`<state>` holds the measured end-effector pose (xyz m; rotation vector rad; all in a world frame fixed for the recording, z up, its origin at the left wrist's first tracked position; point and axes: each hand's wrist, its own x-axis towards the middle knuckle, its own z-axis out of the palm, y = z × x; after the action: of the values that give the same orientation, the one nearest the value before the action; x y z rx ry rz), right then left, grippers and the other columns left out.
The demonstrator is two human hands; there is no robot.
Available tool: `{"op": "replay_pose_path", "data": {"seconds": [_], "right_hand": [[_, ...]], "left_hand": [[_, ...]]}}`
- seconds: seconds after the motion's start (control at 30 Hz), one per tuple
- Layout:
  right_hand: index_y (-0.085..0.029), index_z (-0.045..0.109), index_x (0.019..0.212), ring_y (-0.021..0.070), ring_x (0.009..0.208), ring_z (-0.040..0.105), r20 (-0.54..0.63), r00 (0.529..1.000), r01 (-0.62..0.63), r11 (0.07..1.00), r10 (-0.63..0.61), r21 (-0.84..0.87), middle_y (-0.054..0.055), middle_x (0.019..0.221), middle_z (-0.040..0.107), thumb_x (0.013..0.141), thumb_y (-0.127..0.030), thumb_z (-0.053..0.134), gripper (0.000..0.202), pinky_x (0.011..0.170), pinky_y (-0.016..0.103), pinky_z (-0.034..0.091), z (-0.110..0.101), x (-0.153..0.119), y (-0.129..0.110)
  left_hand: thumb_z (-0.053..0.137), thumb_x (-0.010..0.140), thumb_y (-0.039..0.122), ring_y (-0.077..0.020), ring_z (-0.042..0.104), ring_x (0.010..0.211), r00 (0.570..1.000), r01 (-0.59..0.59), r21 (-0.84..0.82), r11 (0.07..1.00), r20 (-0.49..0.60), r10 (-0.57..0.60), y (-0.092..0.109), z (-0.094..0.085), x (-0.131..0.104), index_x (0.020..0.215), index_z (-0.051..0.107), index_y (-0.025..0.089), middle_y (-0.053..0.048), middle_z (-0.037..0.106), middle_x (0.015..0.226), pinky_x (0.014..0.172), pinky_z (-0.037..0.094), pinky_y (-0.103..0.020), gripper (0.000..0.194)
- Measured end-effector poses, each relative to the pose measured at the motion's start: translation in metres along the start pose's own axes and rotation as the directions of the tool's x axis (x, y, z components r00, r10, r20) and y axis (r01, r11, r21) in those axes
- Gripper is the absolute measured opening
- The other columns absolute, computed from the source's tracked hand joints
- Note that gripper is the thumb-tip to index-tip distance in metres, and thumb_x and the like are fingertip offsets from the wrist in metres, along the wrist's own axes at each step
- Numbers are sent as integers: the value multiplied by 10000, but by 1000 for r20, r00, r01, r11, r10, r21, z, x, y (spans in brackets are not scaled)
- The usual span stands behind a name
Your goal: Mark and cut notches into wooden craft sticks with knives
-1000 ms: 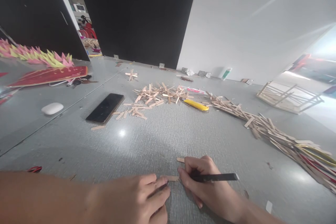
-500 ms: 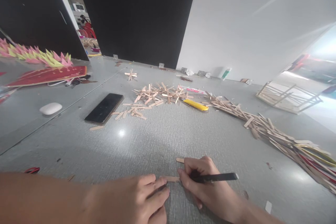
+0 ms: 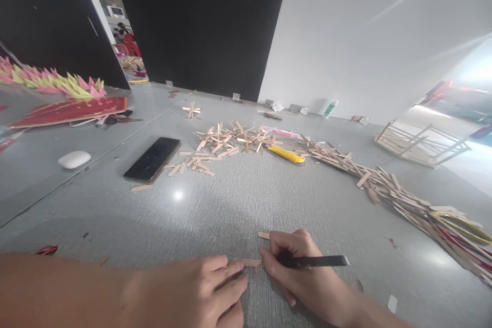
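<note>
A short wooden craft stick (image 3: 251,262) lies flat on the grey table. Pressed down over its left end are the fingertips of my left hand (image 3: 215,287), holding it against the surface. My right hand (image 3: 298,261) is closed round a slim black pen-like tool (image 3: 323,261); its working tip is hidden behind my fingers at the stick's right end. Another craft stick (image 3: 263,234) pokes out from behind my right knuckles, mostly covered.
Ahead lies a heap of craft sticks (image 3: 219,138) beside a yellow-handled cutter (image 3: 286,154). A phone (image 3: 152,159) and a white case (image 3: 74,159) sit to the left. Long sticks (image 3: 369,179) and yellow-handled scissors (image 3: 463,226) run along the right, near a stick frame (image 3: 418,143).
Almost nothing differs. Both hands, the stick and the black tool keep practically the same positions.
</note>
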<state>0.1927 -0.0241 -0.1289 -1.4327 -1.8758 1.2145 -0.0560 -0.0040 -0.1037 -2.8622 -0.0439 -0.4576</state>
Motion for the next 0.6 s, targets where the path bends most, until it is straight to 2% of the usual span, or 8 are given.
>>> {"op": "replay_pose_path", "data": {"seconds": [0.13, 0.4, 0.6], "right_hand": [[-260, 347, 628, 73, 304, 427, -28, 1000, -4, 1000, 3, -28, -101, 437, 358, 988, -370, 537, 421, 348, 204, 268, 0, 0, -3], [-259, 353, 627, 74, 296, 427, -11, 1000, -15, 999, 14, -45, -100, 409, 376, 986, -375, 496, 404, 397, 229, 324, -2, 0, -7], [-261, 340, 635, 75, 299, 428, -5, 1000, -18, 999, 18, -42, -95, 407, 387, 997, -382, 484, 408, 370, 219, 290, -1, -1, -5]], "left_hand": [[703, 900, 225, -245, 732, 1069, 1000, 13, -10, 1000, 6, -13, 1, 1, -1, 901, 746, 164, -124, 806, 1062, 871, 598, -307, 74], [680, 906, 199, -264, 736, 1101, 1000, 19, -38, 999, 10, -19, 2, 4, -3, 918, 753, 151, -149, 796, 1110, 888, 612, -330, 88], [670, 914, 224, -265, 732, 1105, 999, 9, -29, 1000, 34, -8, 3, 6, -4, 927, 759, 169, -129, 800, 1121, 872, 625, -345, 105]]}}
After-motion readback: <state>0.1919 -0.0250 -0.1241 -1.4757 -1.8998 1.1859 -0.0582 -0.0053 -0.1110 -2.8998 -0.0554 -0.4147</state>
